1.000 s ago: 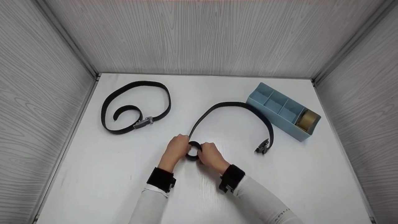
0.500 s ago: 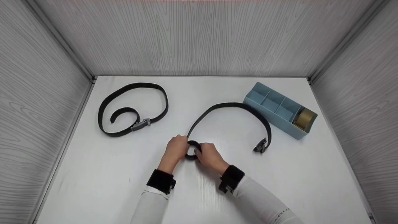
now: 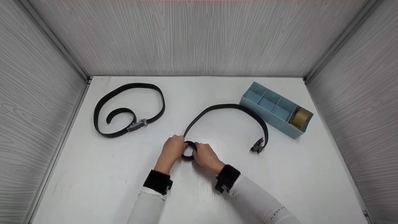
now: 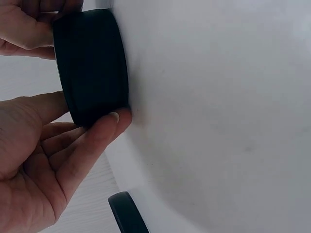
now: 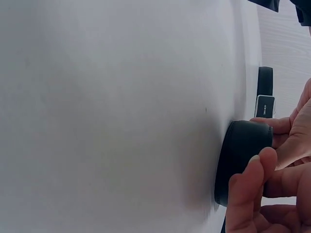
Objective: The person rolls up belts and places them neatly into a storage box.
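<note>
A black belt (image 3: 224, 106) stands on edge on the white table, its near end rolled into a small coil (image 4: 92, 68). My left hand (image 3: 173, 147) grips the coil's left side, thumb and fingers pinching the strap. From the right, my right hand (image 3: 206, 156) holds the opposite side of the coil. Both hands also show round the coil (image 5: 243, 155) in the right wrist view. The rest of the strap arcs away and round to the right, ending in a metal buckle (image 3: 257, 145).
A second black belt (image 3: 98, 109) with a grey buckle (image 3: 136, 125) lies loosely looped at the left. At the back right stands a blue divided box (image 3: 273, 121), a roll of brown tape (image 3: 300, 118) in its end compartment. Wood-grain panels (image 3: 199, 37) enclose the table.
The head view has shifted slightly, so everything sits a little further left. Both hands stay on the coil; the right thumb and fingers have shifted a little on it.
</note>
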